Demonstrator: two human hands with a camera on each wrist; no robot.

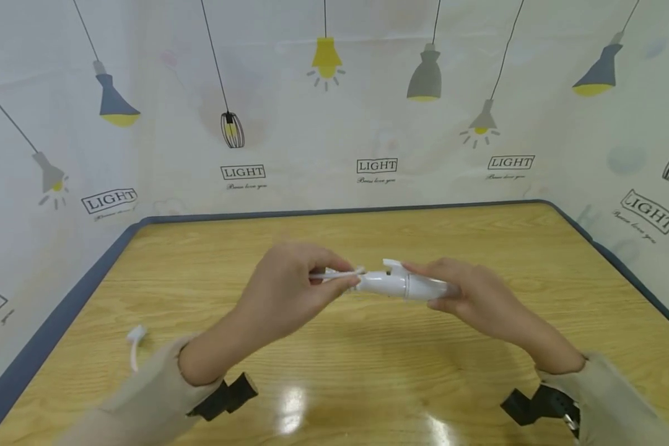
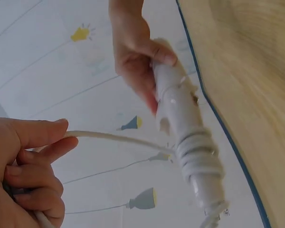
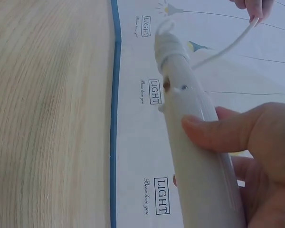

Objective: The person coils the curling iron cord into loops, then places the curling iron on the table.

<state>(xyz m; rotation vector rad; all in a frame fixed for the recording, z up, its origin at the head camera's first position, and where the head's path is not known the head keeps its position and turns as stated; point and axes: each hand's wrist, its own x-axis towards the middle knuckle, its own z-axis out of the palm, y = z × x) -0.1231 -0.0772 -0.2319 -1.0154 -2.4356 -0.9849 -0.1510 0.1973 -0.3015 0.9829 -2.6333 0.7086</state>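
A white, rod-shaped appliance that looks like a curling iron [image 1: 384, 285] is held level above the table, with a small lever standing out from its side. My right hand [image 1: 479, 300] grips its thicker part, thumb along the body in the right wrist view. Several turns of white cord [image 2: 199, 156] are wound around its narrower end. Between thumb and forefinger, my left hand [image 1: 284, 282] pinches the cord's free length [image 2: 116, 137], which runs taut to the coils. In the left wrist view the cord also passes under that hand's curled fingers [image 2: 38, 183].
On the wooden table [image 1: 368, 371], a white plug [image 1: 136, 334] with a bit of cord lies at the left, near the left sleeve. A blue edge [image 1: 340, 212] borders the tabletop. Lamp-printed sheeting [image 1: 290, 124] stands behind and at both sides.
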